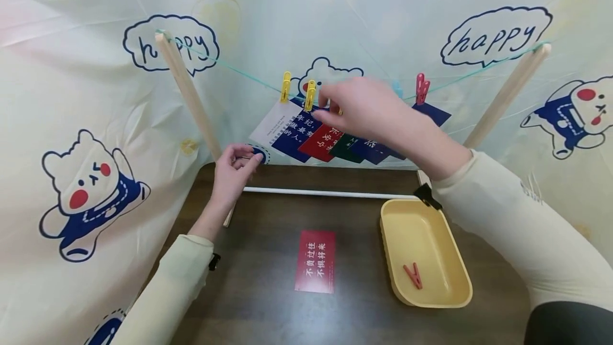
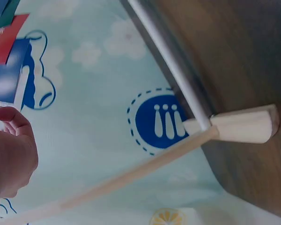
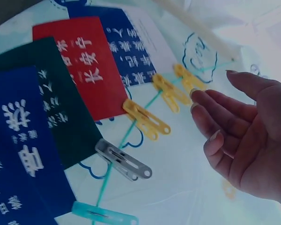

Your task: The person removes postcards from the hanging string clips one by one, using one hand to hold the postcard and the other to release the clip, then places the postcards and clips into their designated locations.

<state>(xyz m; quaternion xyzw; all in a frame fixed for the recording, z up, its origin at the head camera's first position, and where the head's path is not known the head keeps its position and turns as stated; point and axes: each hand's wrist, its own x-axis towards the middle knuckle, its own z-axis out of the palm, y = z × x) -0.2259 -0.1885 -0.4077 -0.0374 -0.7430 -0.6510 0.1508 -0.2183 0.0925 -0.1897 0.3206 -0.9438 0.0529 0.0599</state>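
My right hand point(image 1: 356, 108) is raised in front of a green string point(image 1: 239, 72). In the right wrist view its fingers are loosely bent and hold nothing, close to the yellow clothespins point(image 3: 171, 92). Several cards hang overlapping from the string, among them a white card point(image 1: 272, 121), a red card point(image 3: 79, 65) and a dark green card point(image 3: 56, 108). A grey clothespin point(image 3: 124, 160), a turquoise clothespin point(image 3: 105, 214) and red clothespins point(image 1: 422, 89) are farther along. My left hand point(image 1: 230, 172), fingers loosely curled with nothing visible in them, hovers beside the left wooden post point(image 1: 189, 92).
A right wooden post point(image 1: 510, 92) carries the string's other end. A white rod point(image 1: 325, 193) spans the stand's base. A red card point(image 1: 315, 262) lies on the dark table point(image 1: 258, 281). The yellow tray point(image 1: 426, 249) at right contains a red clothespin point(image 1: 413, 276).
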